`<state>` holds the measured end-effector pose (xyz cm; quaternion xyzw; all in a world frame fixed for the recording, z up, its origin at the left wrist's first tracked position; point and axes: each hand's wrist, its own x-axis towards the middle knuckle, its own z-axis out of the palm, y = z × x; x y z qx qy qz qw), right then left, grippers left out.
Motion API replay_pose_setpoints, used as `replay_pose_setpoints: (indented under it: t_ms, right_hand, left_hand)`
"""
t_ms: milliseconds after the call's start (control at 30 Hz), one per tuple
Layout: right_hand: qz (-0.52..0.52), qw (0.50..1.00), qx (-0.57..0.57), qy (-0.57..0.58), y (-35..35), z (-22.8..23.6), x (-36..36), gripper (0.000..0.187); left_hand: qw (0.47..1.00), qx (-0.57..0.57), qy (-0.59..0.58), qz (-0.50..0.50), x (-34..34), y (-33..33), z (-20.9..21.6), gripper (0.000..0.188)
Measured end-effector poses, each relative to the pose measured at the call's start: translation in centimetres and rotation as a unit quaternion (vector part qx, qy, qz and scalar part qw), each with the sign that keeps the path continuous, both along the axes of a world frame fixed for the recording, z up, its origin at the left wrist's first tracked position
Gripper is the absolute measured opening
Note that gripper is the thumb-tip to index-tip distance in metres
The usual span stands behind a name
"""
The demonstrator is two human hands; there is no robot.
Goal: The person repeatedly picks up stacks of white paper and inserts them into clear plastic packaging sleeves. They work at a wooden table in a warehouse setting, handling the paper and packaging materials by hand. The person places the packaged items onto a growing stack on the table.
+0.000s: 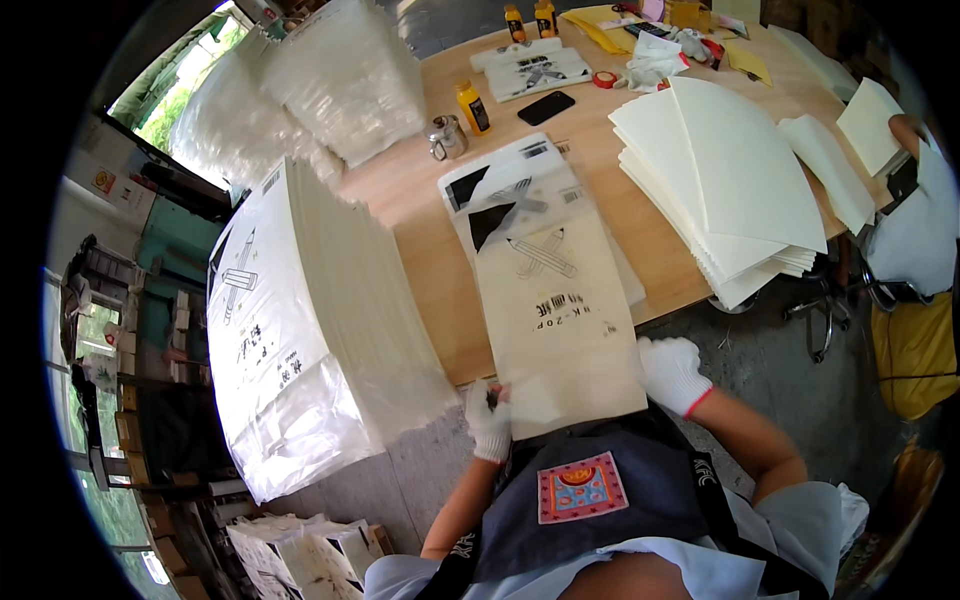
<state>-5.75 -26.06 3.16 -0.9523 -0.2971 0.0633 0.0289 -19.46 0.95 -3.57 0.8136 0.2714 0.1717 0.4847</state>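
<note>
A clear plastic pack of cream drawing paper [560,345], printed with crossed pencils, lies lengthwise in front of me, its near end overhanging the table edge by my apron. At its left edge, near the bottom corner, is my left hand [489,422] in a white knit glove, fingers curled against the pack. My right hand [675,374], also gloved, is closed at the opposite edge, with its fingertips partly hidden. Under the far end of this pack lie more printed plastic sleeves [500,165] with black corners.
Left stands a tall stack of printed plastic sleeves [265,330]; behind it are bulky clear-wrapped bundles [345,75]. Loose cream sheets [720,180] are fanned at right. A metal mug [446,138], an orange bottle [473,108] and a phone [546,107] stand or lie farther back. Another person's sleeve [915,235] shows at right.
</note>
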Motion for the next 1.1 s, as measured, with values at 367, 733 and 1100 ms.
replay_pose_setpoints:
  t_ms: [367,733,1100]
  right_hand:
    - [-0.027,0.999,0.027,0.023,-0.8,1.2,-1.0,0.028]
    - [-0.201,0.87,0.324,0.313,-6.4,-8.2,1.5,0.031]
    - [-0.123,0.493,0.558,0.656,2.7,-9.8,0.2,0.039]
  left_hand:
    - [0.996,0.01,0.02,-0.085,-0.2,-0.9,3.8,0.019]
    - [0.949,-0.298,0.095,-0.042,-5.0,0.5,-2.2,0.018]
    - [0.982,-0.028,0.027,-0.185,3.1,-1.4,18.9,0.013]
